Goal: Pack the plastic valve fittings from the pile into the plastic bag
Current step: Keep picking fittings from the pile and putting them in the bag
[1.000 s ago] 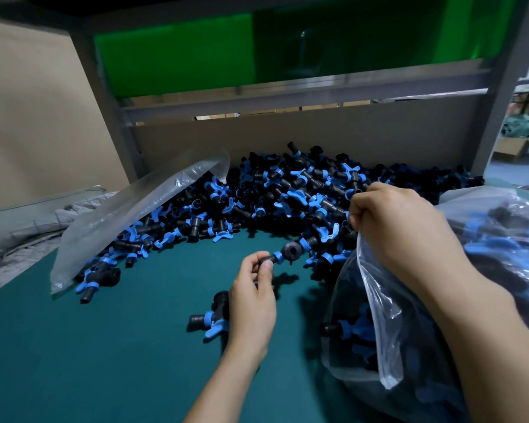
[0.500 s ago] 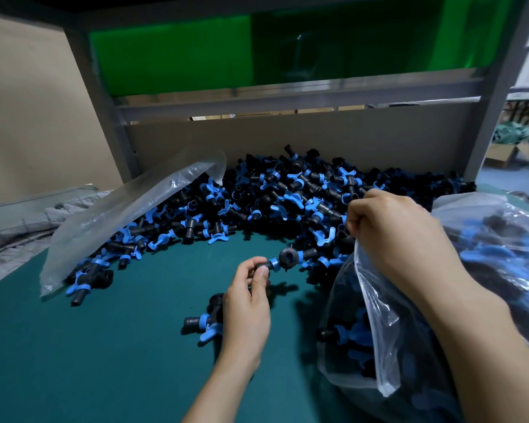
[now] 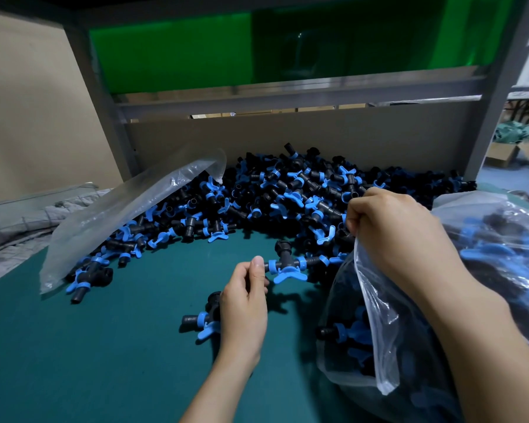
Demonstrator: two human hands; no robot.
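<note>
One valve fitting [image 3: 283, 265] is pinched in the left hand [image 3: 245, 303] while the right hand [image 3: 391, 236] grips the plastic bag [image 3: 379, 331] by its rim; next, probably, drop it inside.

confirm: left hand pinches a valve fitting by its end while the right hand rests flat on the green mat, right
The head view shows the right hand gripping the plastic bag by its edge, not flat on the mat. The left hand pinches a valve fitting by its end.

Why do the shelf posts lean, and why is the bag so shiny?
Head view: the wide-angle lens tilts the grey metal shelf posts; light glares off the crinkled clear plastic bag gripped by the right hand.
</note>
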